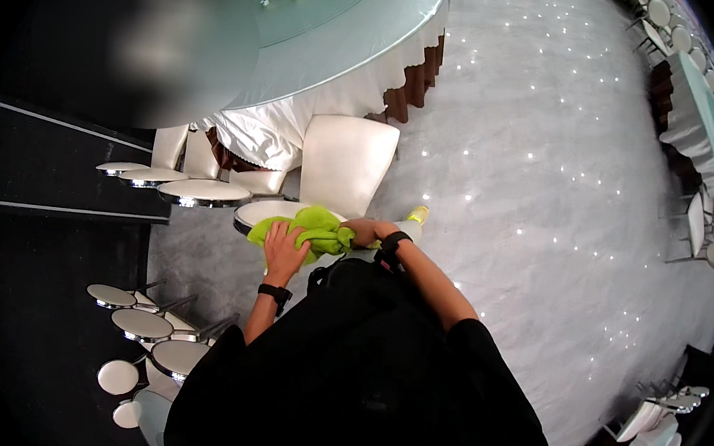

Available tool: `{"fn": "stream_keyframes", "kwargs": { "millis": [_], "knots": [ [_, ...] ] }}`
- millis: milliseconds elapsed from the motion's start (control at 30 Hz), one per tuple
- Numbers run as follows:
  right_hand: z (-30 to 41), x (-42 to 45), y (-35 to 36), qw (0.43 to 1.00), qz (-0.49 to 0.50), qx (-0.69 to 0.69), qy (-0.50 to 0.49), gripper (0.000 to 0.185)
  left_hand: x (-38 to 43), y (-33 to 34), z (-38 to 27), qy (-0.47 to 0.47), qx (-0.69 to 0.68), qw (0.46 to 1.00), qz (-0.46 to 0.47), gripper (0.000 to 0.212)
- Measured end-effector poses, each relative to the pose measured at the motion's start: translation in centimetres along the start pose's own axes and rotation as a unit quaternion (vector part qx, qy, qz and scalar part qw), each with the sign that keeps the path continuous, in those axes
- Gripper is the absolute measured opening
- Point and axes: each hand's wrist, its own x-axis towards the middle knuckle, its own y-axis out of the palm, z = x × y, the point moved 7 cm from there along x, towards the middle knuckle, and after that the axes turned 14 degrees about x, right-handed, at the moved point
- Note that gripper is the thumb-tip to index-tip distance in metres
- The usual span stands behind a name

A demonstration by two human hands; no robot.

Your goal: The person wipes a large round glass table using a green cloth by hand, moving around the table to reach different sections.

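Note:
A bright lime-green cloth [315, 227] lies bunched over the near part of a round white chair seat [262, 212] with a chrome rim. My left hand [283, 251] rests on the cloth's left part, its fingers bent into the folds. Gathered fabric at the cloth's right end sits in my right hand [366, 231], beyond the seat's right side. The chair's pale padded backrest [346, 165] rises behind the seat, next to the table. Most of the right fingers are hidden by the hand and cloth.
Ahead stands a round table [345, 63] with a glass turntable [325, 3] and white tablecloth. White chairs [204, 190] line its left side; more chairs [141, 324] stand lower left by black steps [69, 159]. Another table [703, 119] is far right. A blur covers the upper left.

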Motion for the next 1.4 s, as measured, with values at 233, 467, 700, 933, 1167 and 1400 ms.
{"fn": "stream_keyframes", "kwargs": {
  "millis": [233, 467, 700, 933, 1167, 1400],
  "knots": [
    [-3.9, 1.5, -6.2, 0.994, -0.069, 0.083, -0.009, 0.051, 5.9, 4.0, 0.2, 0.031, -0.048, 0.983, 0.173, 0.028],
    [-6.4, 1.4, -15.2, 0.998, -0.033, 0.061, -0.002, 0.040, 10.6, 9.6, -2.8, 0.002, -0.157, 0.904, 0.398, 0.031],
    [-3.3, 1.9, -20.9, 0.995, 0.084, -0.022, 0.054, 0.043, 11.2, 14.3, -1.7, -0.058, -0.241, 0.868, 0.429, 0.043],
    [-3.8, 6.8, -37.7, 0.988, 0.017, -0.146, 0.049, 0.050, 31.4, 12.6, 0.7, -0.061, -0.208, 0.921, 0.324, 0.039],
    [11.7, 5.8, -53.3, 0.954, -0.258, -0.114, -0.099, 0.069, 45.6, 2.2, 2.1, -0.156, -0.158, 0.972, -0.082, 0.068],
    [6.8, 6.1, -62.5, 0.878, -0.365, -0.299, -0.083, 0.086, 51.8, 15.8, -2.5, -0.170, -0.156, 0.973, -0.028, 0.078]
  ]
}}
